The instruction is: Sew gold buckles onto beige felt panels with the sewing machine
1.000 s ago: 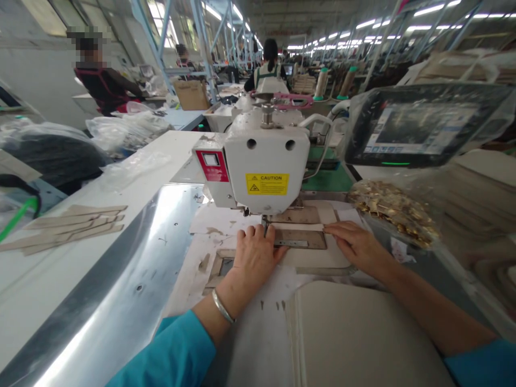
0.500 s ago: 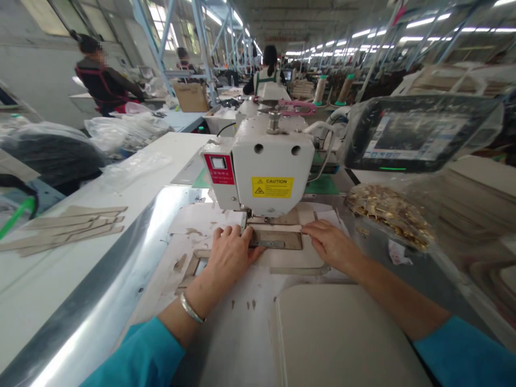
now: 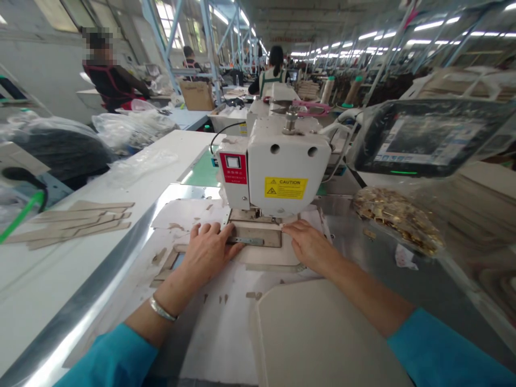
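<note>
A beige template with a framed panel [image 3: 270, 236] lies under the head of a white sewing machine [image 3: 288, 156]. At the panel's left end my left hand [image 3: 209, 247] is closed on its edge, thumb and fingers beside a small metal strip [image 3: 252, 241]. My right hand [image 3: 308, 242] has its fingers together on the panel's right end, near the needle area; the fingertips pinch its edge. White sheeting [image 3: 226, 322] carries the template. Nearer to me is a large beige panel [image 3: 322, 328].
Beige strips [image 3: 84, 220] lie on the white table at the left. A bag of gold metal pieces [image 3: 399, 215] sits at the right, below a plastic-wrapped screen [image 3: 431, 137]. Another person [image 3: 110, 80] sits at the back left.
Both hands, the template and the sheeting have shifted left relative to the machine head. The camera view has also turned slightly. Both hands keep their hold.
</note>
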The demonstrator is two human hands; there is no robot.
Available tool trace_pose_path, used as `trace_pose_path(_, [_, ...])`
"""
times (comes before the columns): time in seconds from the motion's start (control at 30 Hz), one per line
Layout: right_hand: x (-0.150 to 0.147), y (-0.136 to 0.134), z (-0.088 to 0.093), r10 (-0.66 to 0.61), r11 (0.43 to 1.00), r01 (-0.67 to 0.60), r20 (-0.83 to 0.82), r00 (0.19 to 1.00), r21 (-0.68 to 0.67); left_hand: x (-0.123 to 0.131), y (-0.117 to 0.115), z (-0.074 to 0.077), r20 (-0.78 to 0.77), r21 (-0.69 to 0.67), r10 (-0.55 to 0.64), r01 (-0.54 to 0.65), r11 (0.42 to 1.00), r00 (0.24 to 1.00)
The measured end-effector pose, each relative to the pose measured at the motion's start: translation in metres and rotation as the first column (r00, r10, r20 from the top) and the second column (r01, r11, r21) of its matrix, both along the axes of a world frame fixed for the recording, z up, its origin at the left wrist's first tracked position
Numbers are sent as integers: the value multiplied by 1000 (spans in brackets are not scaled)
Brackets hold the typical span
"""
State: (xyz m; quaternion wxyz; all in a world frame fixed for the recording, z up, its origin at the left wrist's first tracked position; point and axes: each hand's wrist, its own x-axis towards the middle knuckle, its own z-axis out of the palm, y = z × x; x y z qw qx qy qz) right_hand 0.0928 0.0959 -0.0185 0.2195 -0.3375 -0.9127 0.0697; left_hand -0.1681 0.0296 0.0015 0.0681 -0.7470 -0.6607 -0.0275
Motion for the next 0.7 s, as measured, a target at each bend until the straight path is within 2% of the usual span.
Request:
trace_pose_path(0.13, [4,9,-5,-12,1000,12,-13,1000,-7,1,9,-3,-4,14,0,0,1000,1000])
trace_pose_path(0.3, [27,15,-6,-27,1000,27,-40,999,-8,20,14,-4,-4,17,-28,28,999,1000])
trace_pose_path(0.5, [56,18,-6,-41,999,42,-47,998,19,36,8,-6,48,14,-54,54,998,997])
trace_pose_path(0.7, [83,21,-5,-61,997,63,-55,997,34,48,-2,-2,94,-23,-119,122,992,988])
